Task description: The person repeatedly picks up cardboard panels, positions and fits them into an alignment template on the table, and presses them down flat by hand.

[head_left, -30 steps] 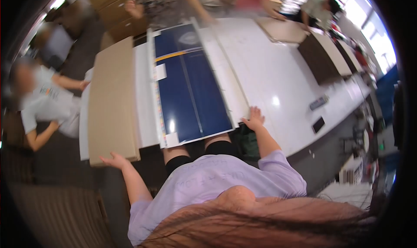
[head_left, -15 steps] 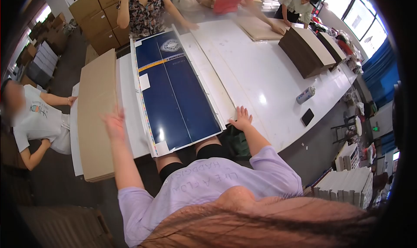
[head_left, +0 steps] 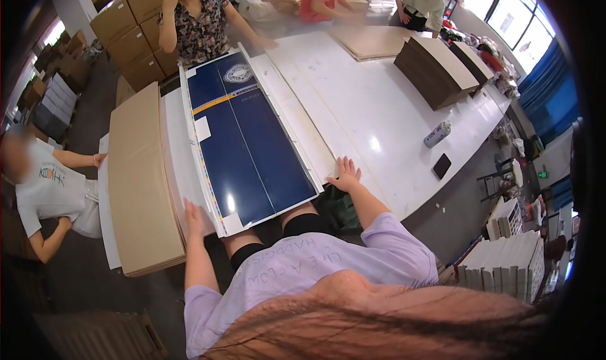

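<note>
In front of me a large dark blue printed sheet (head_left: 252, 152) with an orange stripe and a white ornament lies on the table (head_left: 366, 101). Beside its left edge, by the near right corner of a stack of brown cardboard sheets (head_left: 139, 183), is my left hand (head_left: 194, 220). Its fingers are stretched out, and it holds nothing; whether it touches the stack I cannot tell. My right hand (head_left: 344, 174) rests with spread fingers at the table's front edge, just right of the blue sheet's near corner. It is open.
A spray can (head_left: 437, 134) and a phone (head_left: 442, 166) lie to the right. Behind them stand brown board stacks (head_left: 435, 76). A person in a floral shirt (head_left: 199, 22) is across the table, and another in a white T-shirt (head_left: 60, 183) stands at the left.
My left hand has come down towards me from above the cardboard to the stack's near right corner. My right hand stays at the table edge. The view has shifted slightly.
</note>
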`<state>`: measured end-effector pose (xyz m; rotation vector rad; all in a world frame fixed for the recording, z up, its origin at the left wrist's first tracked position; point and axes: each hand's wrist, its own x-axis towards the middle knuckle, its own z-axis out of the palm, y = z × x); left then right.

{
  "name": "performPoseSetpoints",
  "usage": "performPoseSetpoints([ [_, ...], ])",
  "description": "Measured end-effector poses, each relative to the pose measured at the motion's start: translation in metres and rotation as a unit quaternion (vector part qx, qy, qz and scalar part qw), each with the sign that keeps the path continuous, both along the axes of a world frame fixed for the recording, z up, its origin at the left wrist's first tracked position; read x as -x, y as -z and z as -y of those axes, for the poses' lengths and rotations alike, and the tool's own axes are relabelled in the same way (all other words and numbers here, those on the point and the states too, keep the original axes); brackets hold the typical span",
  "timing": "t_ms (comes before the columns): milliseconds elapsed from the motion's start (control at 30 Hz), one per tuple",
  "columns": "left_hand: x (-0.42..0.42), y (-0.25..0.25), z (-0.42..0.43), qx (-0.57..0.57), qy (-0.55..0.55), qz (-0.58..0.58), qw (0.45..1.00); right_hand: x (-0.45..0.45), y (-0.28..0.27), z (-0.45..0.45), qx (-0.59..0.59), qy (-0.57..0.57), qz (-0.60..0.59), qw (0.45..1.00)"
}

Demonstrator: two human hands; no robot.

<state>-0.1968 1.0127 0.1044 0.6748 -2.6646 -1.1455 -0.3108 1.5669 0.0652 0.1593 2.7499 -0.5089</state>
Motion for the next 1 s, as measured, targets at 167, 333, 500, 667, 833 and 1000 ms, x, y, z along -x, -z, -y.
performPoseSetpoints([
  [167,-0.043,0.063,-0.001,0.156,0.018,0.147,0.977,0.001,0.005,-0.001,-0.008,0.0,0.004,1.0],
  [333,-0.041,0.051,-0.003,0.137,0.036,0.183,0.973,0.0,0.001,0.001,-0.009,-0.004,-0.005,1.0],
  [500,-0.042,0.046,-0.012,0.173,0.038,0.19,0.966,-0.001,-0.001,0.005,-0.005,0.004,-0.01,1.0],
  [667,-0.042,0.051,-0.011,0.177,0.039,0.185,0.966,-0.002,-0.003,0.003,-0.011,0.008,-0.009,1.0],
  [833,-0.042,0.053,-0.01,0.19,0.039,0.187,0.963,-0.001,-0.005,0.005,-0.011,0.009,-0.002,1.0],
  [1000,-0.043,0.051,-0.011,0.201,0.044,0.185,0.961,-0.001,0.0,0.003,-0.005,0.001,-0.013,1.0],
])
